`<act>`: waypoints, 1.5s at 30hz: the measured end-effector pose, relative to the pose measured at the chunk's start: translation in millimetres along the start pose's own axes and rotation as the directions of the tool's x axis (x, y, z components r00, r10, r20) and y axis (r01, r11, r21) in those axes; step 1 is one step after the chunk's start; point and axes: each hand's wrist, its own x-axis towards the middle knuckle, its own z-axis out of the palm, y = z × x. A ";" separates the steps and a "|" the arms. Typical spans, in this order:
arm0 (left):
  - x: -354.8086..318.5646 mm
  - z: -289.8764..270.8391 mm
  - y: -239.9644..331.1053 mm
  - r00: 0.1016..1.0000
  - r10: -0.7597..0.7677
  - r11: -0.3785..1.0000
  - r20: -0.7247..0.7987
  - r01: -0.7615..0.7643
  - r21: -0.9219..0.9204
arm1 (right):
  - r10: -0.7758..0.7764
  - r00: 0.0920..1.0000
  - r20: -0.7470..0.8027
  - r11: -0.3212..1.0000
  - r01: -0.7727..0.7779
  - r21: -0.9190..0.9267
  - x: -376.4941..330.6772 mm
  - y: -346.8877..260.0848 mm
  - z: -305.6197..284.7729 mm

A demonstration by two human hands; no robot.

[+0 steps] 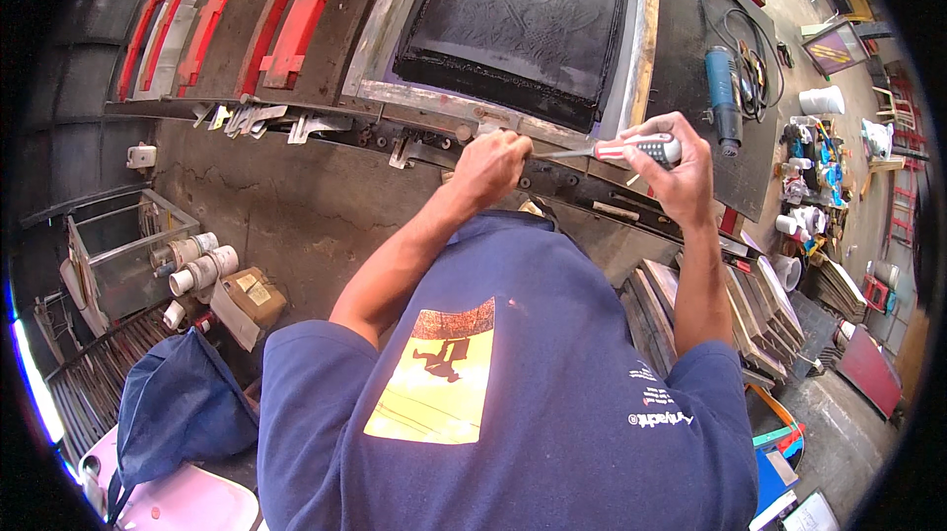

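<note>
My right hand (689,176) is wrapped round the handle of a screwdriver (639,148), patterned red, white and dark. Its metal shaft points left toward my left hand (490,168). That hand is closed at the front edge of the bench, its fingers by the screwdriver's tip. What they grip is hidden behind the knuckles. Just beyond both hands lies a screen printing frame (513,122) with a pale metal rim. Its mesh (533,18) is coated dark and bears a faint drawn pattern. Metal clamp parts and bolts (404,148) line the edge beside my left hand.
A blue heat gun (725,87) with a coiled cord lies on the dark board to the right. Red slatted frames (296,28) stand at the far left. Several stacked frames (755,319) lean by my right elbow. White buckets (207,267) and a cardboard box (254,296) sit lower left.
</note>
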 end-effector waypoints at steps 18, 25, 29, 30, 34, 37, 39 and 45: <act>-4.4 -1.8 -5.9 0.992 0.065 0.994 -0.110 -0.074 -0.082 | -0.095 0.994 0.055 0.995 0.096 -0.021 11.5 -14.8 18.2; 26.2 -72.5 -27.9 0.996 -0.094 0.993 -0.008 0.093 -0.070 | -0.282 0.959 0.026 0.950 0.283 -0.131 58.2 -44.6 50.0; 33.2 -79.0 -43.8 0.994 -0.096 0.995 0.052 0.098 -0.032 | -0.326 0.941 0.090 0.933 0.335 -0.132 76.4 -42.5 66.5; 33.9 -79.4 -45.6 0.992 -0.098 0.994 0.073 0.102 -0.042 | -0.335 0.938 0.088 0.928 0.344 -0.141 78.4 -43.4 69.2; 36.3 -80.2 -52.4 0.986 -0.101 0.992 0.136 0.110 -0.066 | -0.347 0.933 0.092 0.912 0.358 -0.198 86.1 -46.1 76.8; 37.7 -80.5 -58.0 0.985 -0.084 0.992 0.151 0.096 -0.079 | -0.347 0.933 0.099 0.911 0.360 -0.201 91.1 -47.7 79.8; 37.3 -81.8 -60.6 0.983 -0.073 0.992 0.169 0.089 -0.091 | -0.356 0.929 0.099 0.906 0.369 -0.207 94.5 -46.1 83.0; 42.8 -82.1 -71.9 0.976 -0.009 0.995 0.217 0.029 -0.092 | -0.367 0.926 0.094 0.869 0.377 -0.322 96.7 -49.2 89.4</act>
